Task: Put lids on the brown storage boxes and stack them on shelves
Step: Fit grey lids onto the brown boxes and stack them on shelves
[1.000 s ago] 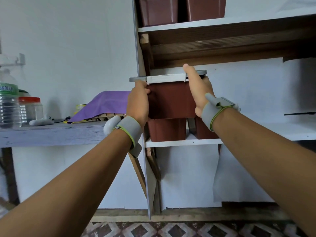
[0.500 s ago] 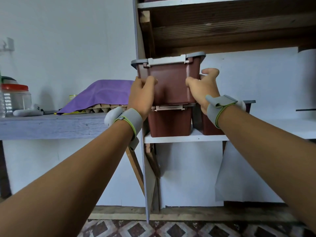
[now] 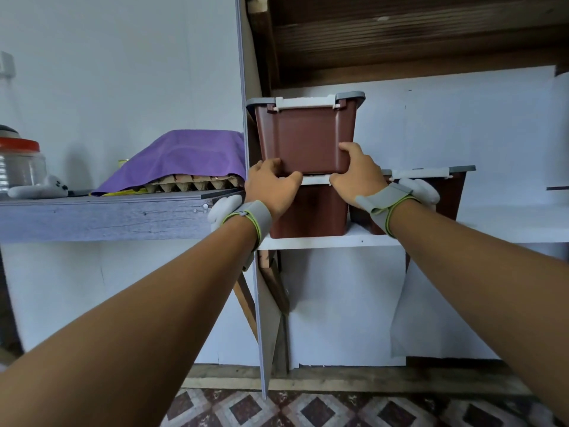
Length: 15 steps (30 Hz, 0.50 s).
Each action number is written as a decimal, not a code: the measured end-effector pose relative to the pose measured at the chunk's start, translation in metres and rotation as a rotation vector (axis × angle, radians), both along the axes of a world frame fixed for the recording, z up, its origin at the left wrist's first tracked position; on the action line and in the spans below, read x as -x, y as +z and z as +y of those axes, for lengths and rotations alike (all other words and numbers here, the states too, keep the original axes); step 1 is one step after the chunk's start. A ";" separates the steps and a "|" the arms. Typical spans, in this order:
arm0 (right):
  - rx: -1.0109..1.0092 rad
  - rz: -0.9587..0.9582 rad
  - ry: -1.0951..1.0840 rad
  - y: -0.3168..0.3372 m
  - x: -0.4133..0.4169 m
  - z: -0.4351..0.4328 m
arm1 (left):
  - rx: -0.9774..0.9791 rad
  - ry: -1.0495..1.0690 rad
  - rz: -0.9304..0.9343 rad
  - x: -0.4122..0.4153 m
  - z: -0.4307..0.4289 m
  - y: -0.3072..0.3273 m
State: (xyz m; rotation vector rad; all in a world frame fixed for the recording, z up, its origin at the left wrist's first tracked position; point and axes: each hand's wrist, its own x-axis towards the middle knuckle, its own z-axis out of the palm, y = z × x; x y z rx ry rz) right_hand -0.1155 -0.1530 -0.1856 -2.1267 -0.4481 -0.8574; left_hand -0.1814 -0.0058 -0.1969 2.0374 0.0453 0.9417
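A brown storage box (image 3: 308, 138) with a grey lid and white clip (image 3: 304, 101) sits stacked on a second lidded brown box (image 3: 311, 211) on the white shelf (image 3: 332, 240). My left hand (image 3: 269, 188) grips the top box's lower left corner. My right hand (image 3: 357, 174) grips its lower right corner. A third lidded brown box (image 3: 452, 189) stands to the right on the same shelf, partly behind my right wrist.
A grey side table (image 3: 101, 214) at the left carries egg trays under a purple cloth (image 3: 181, 158) and a red-lidded jar (image 3: 20, 163). A dark wooden shelf (image 3: 400, 41) overhangs the stacked boxes. Patterned floor tiles (image 3: 308, 408) lie below.
The top box has come down from mid-air onto the lower box's lid. Both hands slid from its upper sides to its bottom corners.
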 end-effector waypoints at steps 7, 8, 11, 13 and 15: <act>0.106 0.043 0.000 -0.006 -0.018 0.005 | -0.249 0.192 0.072 -0.035 0.013 -0.009; 0.122 0.037 -0.005 -0.008 -0.021 0.006 | -0.263 0.203 0.088 -0.039 0.016 -0.010; 0.138 0.014 -0.026 -0.013 -0.029 0.008 | -0.295 0.241 0.098 -0.048 0.020 -0.012; 0.125 -0.012 -0.035 -0.015 -0.033 0.009 | -0.300 0.251 0.079 -0.050 0.019 -0.012; 0.114 -0.029 -0.036 -0.018 -0.036 0.009 | -0.288 0.248 0.072 -0.051 0.017 -0.013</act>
